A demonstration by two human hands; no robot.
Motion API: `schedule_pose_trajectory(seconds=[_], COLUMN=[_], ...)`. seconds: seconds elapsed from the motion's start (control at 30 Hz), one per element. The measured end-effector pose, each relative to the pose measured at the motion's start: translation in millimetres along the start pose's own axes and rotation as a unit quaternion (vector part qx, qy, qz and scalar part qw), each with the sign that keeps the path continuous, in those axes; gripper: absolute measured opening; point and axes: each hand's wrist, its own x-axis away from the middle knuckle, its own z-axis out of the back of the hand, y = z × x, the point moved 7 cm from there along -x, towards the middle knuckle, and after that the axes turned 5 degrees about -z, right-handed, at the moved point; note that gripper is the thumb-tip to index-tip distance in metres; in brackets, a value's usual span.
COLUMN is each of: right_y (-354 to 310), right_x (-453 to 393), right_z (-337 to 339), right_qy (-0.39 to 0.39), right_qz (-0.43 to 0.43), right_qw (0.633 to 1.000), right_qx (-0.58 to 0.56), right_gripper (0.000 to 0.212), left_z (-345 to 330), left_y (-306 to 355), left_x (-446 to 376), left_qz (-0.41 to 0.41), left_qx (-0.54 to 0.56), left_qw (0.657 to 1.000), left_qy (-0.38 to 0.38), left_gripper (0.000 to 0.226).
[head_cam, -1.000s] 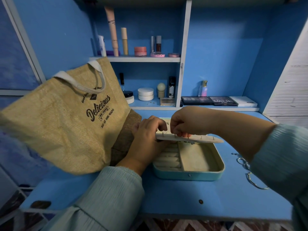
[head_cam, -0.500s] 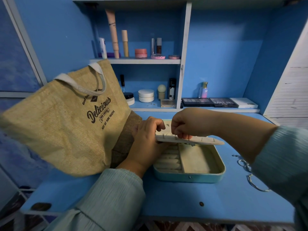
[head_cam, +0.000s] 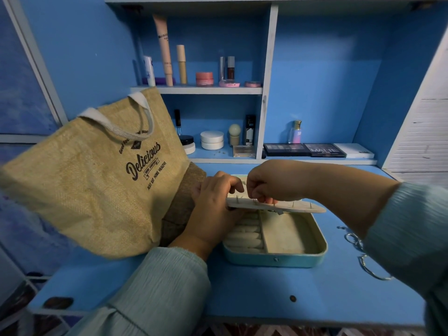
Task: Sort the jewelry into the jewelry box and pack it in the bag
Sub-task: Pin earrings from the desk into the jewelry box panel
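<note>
Blue desk: both hands' grip holds panel over jewelry box.

Your arms: bare hands, pale green sleeves.
Both sleeves are the same light sage/mint fabric w/ fine lengthwise ribbing or crinkle, loose fit. L sleeve ends at the wrist w/ a soft, slightly fuzzy edge, and a seam line runs across it lower down. R sleeve stops further up, so the forearm is bare. L hand and R hand: no gloves, can't make out rings or a watch.
</note>
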Motion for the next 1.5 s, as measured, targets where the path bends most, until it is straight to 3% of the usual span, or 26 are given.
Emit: schedule_pose_trajectory(seconds=[0.1,0.2,0.33,0.87,1.13,1.5], right_y=[1.1,0.4,-0.6,0.8,5.7,-0.1], right_x=[-1.1,-1.2,-1.2,-1.2,-3.7,-0.7], right_z=[-0.2,-0.6,-1.6,-1.2,0.1,0.2], right_qy=[-0.007,-0.009,-0.013,-0.011,-0.004,0.003], right_qz=[-0.001,0.003,0.007,0.004,-0.004,0.009], right_qw=[1.0,1.0,0.999,0.999,1.0,0.998], right_qx=[-0.018,0.009,0.029,0.032,-0.02,0.069], right_gripper=[0.011,0.014,0.017,0.019,0.018,0.02], left_z=[-0.6,-3.0,-4.5,-3.5,-2.6,-1.2], left_y=[1.4,-0.4,-1.8,-2.8,0.3,2.1], left_x=[-1.0,0.7,1.2,2.0,1.9,1.2], left_qz=[-0.032,-0.052,-0.057,-0.072,-0.069,-0.071], left_qx=[-0.007,-0.017,-0.023,-0.025,-0.017,-0.024], left_qw=[0.999,0.998,0.998,0.997,0.997,0.997], left_qy=[0.006,0.009,-0.002,0.018,0.017,0.023], left_gripper=[0.015,0.027,0.036,0.033,0.032,0.034])
